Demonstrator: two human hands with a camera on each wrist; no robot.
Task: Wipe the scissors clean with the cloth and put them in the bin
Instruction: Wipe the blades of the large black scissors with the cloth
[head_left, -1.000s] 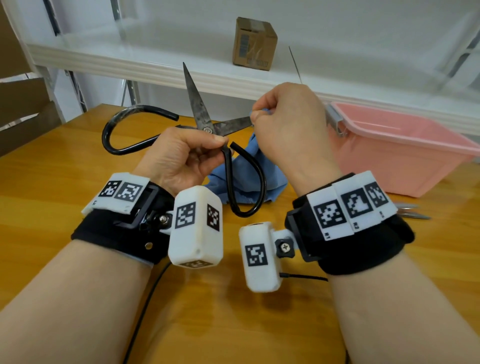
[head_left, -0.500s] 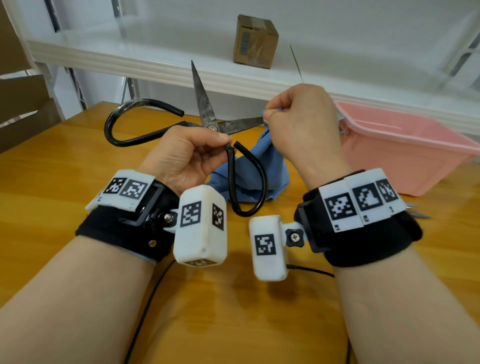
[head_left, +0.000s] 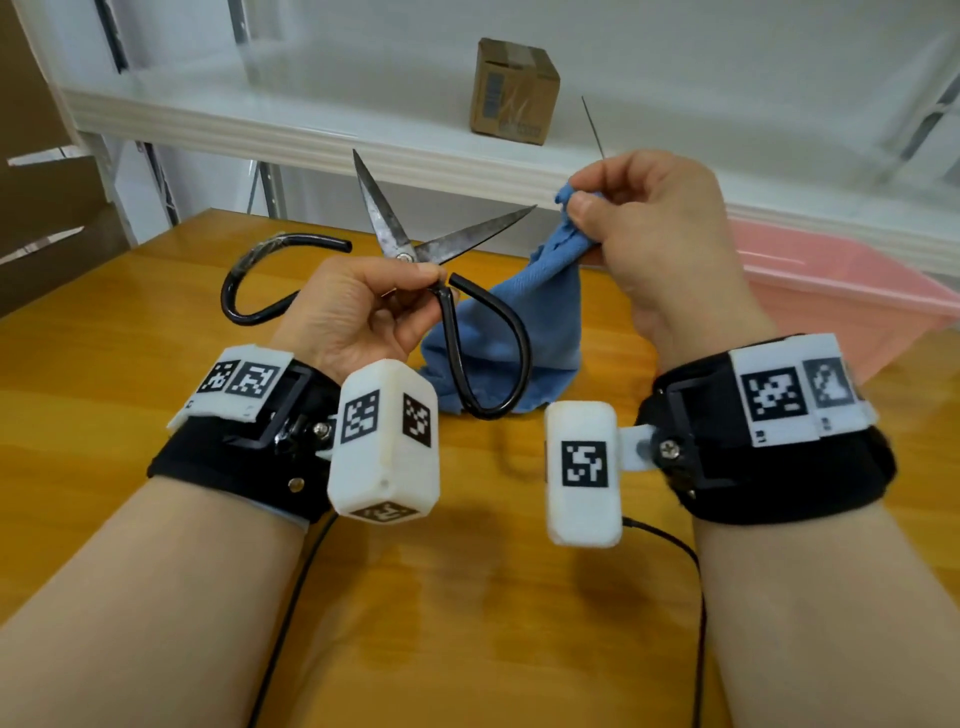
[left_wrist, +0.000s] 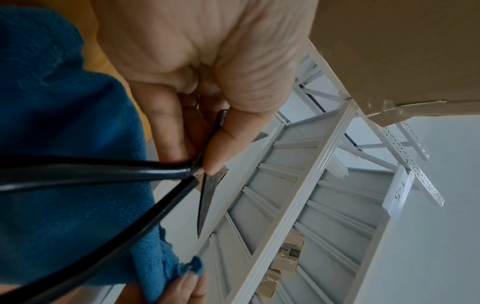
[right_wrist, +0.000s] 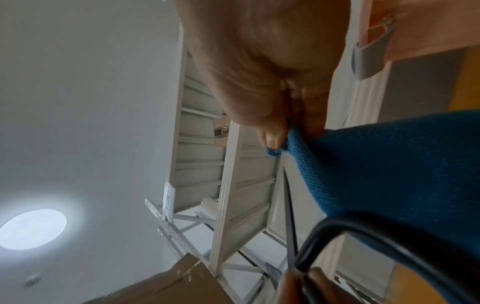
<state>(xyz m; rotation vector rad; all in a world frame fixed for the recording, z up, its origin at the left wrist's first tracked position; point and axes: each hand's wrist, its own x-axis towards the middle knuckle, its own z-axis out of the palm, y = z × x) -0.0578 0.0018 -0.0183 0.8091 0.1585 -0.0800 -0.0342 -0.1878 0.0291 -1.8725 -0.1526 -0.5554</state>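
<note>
Our right hand (head_left: 660, 244), pinching the blue woven cloth (head_left: 524, 306), has slid off the dull steel blade of the black-handled scissors (head_left: 415, 249) and pulled away toward the pink plastic bin (head_left: 841, 291), lifting the cloth's corner higher.

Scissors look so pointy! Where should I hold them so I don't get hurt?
Probably by a black handle loop, coming from the near side. The scissors are spread open with both pointed blades aiming up and away. The left hand pinches them at the pivot, below the blades.
</note>
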